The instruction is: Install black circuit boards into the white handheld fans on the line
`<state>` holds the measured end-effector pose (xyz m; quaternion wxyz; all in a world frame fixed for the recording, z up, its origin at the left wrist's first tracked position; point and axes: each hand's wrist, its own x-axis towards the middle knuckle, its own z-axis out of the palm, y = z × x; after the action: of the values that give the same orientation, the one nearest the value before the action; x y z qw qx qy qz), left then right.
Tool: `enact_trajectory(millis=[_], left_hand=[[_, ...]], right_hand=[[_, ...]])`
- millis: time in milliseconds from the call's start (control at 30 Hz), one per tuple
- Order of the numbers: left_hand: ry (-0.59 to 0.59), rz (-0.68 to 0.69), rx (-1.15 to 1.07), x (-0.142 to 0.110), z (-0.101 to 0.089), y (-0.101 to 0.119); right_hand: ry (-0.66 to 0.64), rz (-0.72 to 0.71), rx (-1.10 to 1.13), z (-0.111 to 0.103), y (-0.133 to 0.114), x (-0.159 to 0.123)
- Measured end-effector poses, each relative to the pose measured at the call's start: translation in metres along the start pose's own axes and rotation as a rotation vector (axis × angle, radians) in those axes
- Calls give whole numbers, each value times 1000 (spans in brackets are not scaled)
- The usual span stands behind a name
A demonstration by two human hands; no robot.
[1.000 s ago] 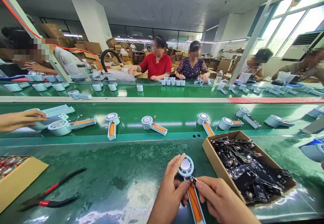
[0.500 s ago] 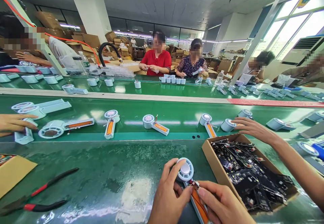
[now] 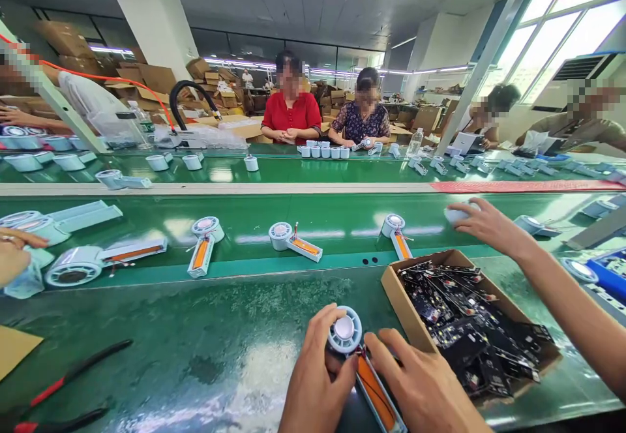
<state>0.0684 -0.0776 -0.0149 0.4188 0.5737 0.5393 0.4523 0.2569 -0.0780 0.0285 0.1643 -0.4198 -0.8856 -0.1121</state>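
Observation:
A light-blue handheld fan lies tilted at the front of the bench, its round grille up and its handle toward me. Inside the open handle is an orange battery, with thin red and dark wires at the neck. My left hand is closed around the fan's head and neck, thumb at the neck. Curled over the right side of the handle is my right hand, its fingertips by the wires. What lies under those fingertips is hidden.
Right of my hands stands a cardboard box of black circuit boards. Pliers lie at left. More fans sit along the green belt. A co-worker's arm reaches over the box; another hand is at far left.
My right fingers have left the small piece they pinched at the neck and now rest along the handle. The co-worker's hand at right has lifted a fan. The view has shifted slightly.

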Motion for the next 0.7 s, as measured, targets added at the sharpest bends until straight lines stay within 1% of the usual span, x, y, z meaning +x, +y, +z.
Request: enact_trajectory(millis=[100, 133, 233, 333, 367, 433, 500, 567, 633, 700], left_hand=[[10, 35, 7, 1, -2, 1], [7, 35, 12, 0, -1, 1], [25, 40, -5, -1, 4, 0], [89, 45, -48, -2, 11, -2], [104, 39, -55, -2, 12, -2], [117, 25, -65, -3, 14, -3], [116, 16, -70, -2, 15, -2], [121, 8, -71, -2, 15, -1], [131, -2, -67, -1, 14, 1], [141, -17, -59, -1, 14, 4]], right_hand=[[-210, -165, -189, -19, -3, 19], [-249, -203, -233, -23, -4, 24], [-288, -313, -313, -25, -7, 34], [-271, -341, -268, -20, -3, 34], [-269, -326, -212, -18, -1, 32], [-288, -229, -48, -15, 4, 25], [-335, -66, 163, -13, 7, 18], [-342, 95, 367, -10, 7, 9], [-288, 201, 522, -3, 3, 0], [-182, 267, 608, 7, -4, -9]])
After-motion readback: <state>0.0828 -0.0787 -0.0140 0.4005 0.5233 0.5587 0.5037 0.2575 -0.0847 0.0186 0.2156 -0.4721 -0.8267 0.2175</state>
